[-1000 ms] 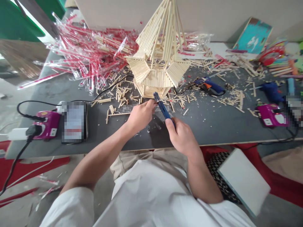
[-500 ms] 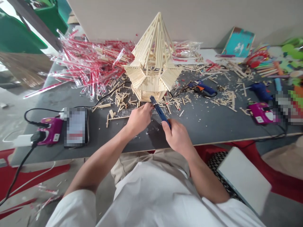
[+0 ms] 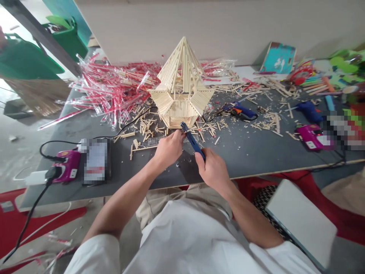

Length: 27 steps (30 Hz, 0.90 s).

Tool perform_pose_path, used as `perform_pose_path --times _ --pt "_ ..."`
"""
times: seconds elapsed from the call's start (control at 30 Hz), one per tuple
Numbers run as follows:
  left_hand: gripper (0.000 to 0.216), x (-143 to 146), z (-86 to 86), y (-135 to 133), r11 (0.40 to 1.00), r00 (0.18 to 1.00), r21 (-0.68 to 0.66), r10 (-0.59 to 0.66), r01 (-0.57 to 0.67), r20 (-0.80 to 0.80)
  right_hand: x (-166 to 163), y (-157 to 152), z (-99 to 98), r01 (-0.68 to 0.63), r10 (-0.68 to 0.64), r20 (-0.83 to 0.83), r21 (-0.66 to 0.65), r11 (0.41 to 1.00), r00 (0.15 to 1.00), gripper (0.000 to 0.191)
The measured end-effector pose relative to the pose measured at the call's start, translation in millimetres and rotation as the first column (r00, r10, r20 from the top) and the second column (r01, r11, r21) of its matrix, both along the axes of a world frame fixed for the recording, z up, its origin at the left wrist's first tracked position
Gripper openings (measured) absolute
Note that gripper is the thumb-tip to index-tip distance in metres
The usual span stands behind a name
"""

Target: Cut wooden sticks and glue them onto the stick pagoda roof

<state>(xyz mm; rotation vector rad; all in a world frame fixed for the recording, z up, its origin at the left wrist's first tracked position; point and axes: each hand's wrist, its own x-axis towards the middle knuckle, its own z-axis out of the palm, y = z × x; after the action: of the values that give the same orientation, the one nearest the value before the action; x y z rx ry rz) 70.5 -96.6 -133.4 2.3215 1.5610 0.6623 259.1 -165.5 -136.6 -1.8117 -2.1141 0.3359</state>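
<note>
A pagoda-like model of thin wooden sticks (image 3: pixel 184 110) stands upright on the dark table, with a tall pointed roof. Just in front of its base, my left hand (image 3: pixel 170 147) is closed in a pinch; whatever lies between the fingertips is too small to make out. My right hand (image 3: pixel 213 167) wraps round the rear of a blue utility knife (image 3: pixel 194 141), a long slotted tool. Its dark front end points away from me and lies close beside my left fingertips. Cut stick pieces (image 3: pixel 146 127) are scattered around the model.
Red-and-clear plastic wrappers (image 3: pixel 111 89) pile up at the back left. A phone (image 3: pixel 97 161) and a purple power strip (image 3: pixel 67 165) lie at left. To the right are a blue glue gun (image 3: pixel 242 111), another blue glue gun (image 3: pixel 310 111) and a second purple power strip (image 3: pixel 313 137).
The camera view has shifted slightly, so the table and model appear lower. Both hands keep nearly the same pose, with the knife's front end still beside the left fingertips.
</note>
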Motion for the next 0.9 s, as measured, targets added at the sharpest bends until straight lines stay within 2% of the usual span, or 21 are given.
perform_pose_path --times 0.67,0.9 --pt "0.015 -2.5 -7.6 -0.6 0.999 0.998 0.005 -0.05 0.049 0.043 -0.1 -3.9 -2.6 0.034 -0.034 0.072 0.001 0.999 0.997 0.049" --pt "0.013 -1.1 -4.3 -1.0 0.999 0.999 -0.012 -0.036 0.037 0.027 -2.2 -5.0 -1.3 0.056 -0.055 0.099 -0.008 0.998 0.994 0.045"
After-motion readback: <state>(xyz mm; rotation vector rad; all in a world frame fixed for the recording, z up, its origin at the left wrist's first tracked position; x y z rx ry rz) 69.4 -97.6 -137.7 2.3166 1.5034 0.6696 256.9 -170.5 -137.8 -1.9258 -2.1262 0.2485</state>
